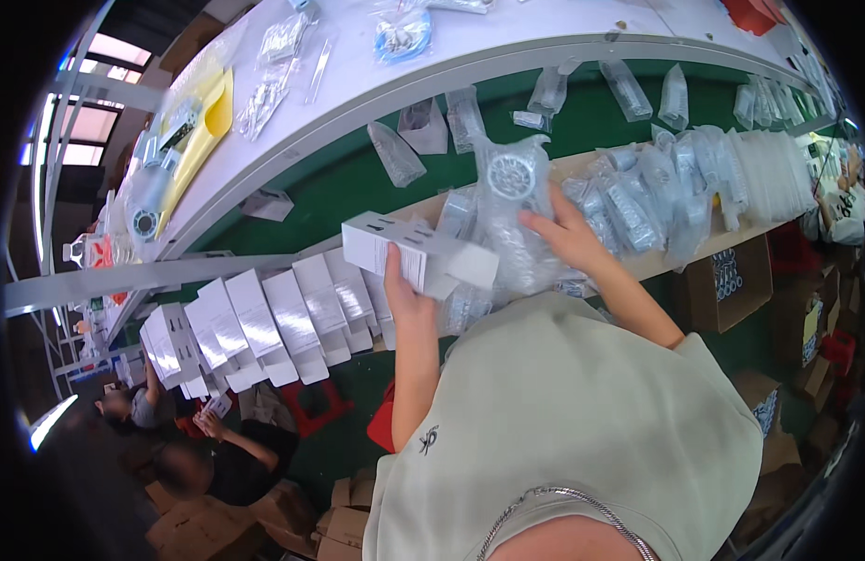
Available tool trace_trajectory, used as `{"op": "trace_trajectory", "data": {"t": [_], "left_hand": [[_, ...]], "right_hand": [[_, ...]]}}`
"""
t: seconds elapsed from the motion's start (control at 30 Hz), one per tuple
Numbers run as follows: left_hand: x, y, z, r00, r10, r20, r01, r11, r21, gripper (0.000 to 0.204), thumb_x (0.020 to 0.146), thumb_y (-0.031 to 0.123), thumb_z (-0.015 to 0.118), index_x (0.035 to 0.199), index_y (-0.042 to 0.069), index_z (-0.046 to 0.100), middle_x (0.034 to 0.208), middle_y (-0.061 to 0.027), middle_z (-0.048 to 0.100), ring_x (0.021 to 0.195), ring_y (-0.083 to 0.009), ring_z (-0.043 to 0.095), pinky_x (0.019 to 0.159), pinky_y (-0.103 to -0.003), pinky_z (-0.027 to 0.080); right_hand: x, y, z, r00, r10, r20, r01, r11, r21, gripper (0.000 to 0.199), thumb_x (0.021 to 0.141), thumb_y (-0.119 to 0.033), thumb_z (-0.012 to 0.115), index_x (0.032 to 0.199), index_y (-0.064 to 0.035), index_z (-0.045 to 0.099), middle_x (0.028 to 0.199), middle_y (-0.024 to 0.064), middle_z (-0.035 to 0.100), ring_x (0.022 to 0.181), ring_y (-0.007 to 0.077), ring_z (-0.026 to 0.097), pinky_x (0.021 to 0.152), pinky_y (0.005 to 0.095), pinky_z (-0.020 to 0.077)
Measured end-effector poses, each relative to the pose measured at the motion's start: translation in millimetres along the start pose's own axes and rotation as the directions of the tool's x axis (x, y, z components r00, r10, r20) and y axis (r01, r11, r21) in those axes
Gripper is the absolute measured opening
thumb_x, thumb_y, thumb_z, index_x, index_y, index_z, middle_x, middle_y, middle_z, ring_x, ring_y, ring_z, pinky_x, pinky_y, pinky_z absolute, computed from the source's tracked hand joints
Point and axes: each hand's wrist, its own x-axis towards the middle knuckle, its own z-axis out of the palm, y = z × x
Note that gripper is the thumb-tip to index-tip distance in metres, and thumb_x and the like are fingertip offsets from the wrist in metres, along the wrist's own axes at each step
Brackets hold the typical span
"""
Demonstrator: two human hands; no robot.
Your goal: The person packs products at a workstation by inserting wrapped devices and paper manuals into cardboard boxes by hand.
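Left hand (406,292) clamps white carton (416,252) from below, open end toward right. Right hand (565,232) pinches clear bagged part (513,192), round finned piece inside, just beyond carton mouth, not yet inserted. Left of grip: row of finished white cartons (264,323). Right of grip: heap of bagged parts (676,187) remaining. Judged: midway through batch.

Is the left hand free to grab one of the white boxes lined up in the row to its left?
Probably not as things stand: the left hand already grips a white carton. The row of boxes lies uncovered beside it, with nothing between.
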Motion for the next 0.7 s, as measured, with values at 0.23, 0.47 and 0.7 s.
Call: {"op": "trace_trajectory", "data": {"t": [0.23, 0.47, 0.7], "left_hand": [[8.1, -37.6, 14.6, 0.964, -0.123, -0.235, 0.053, 0.957, -0.285, 0.045, 0.088, 0.03, 0.063, 0.126, 0.01, 0.049, 0.124, -0.0106, 0.054, 0.116, -0.0264, 0.052, 0.104, -0.045, 0.039], [5.8, -49.9, 2.4, 0.995, 0.002, -0.104, -0.017, 0.989, -0.149, 0.042, 0.09, 0.033, 0.061, 0.123, 0.009, 0.051, 0.124, -0.0104, 0.054, 0.115, -0.025, 0.051, 0.097, -0.043, 0.042], [-17.0, -75.8, -2.3, 0.978, -0.207, -0.017, 0.204, 0.972, -0.12, 0.043, 0.091, 0.033, 0.06, 0.125, 0.008, 0.051, 0.12, -0.0064, 0.058, 0.108, -0.0201, 0.056, 0.087, -0.037, 0.046]], "right_hand": [[-45.7, 2.2, 21.2, 0.986, 0.141, -0.084, -0.161, 0.733, -0.661, 0.06, 0.08, -0.023, 0.068, 0.127, 0.0017, 0.042, 0.11, 0.0268, 0.06, 0.099, 0.0387, 0.062, 0.084, 0.042, 0.0498], [-39.4, 34.6, 9.1, 0.976, 0.028, 0.215, 0.159, 0.585, -0.795, 0.052, 0.076, -0.023, 0.069, 0.118, 0.0019, 0.049, 0.1, 0.0241, 0.061, 0.094, 0.0434, 0.06, 0.08, 0.0485, 0.0497], [-3.7, 60.6, 19.8, 0.968, -0.242, -0.073, 0.143, 0.765, -0.628, 0.053, 0.079, -0.028, 0.073, 0.12, 0.0007, 0.057, 0.101, 0.0207, 0.062, 0.091, 0.0383, 0.062, 0.081, 0.0427, 0.05]]}}
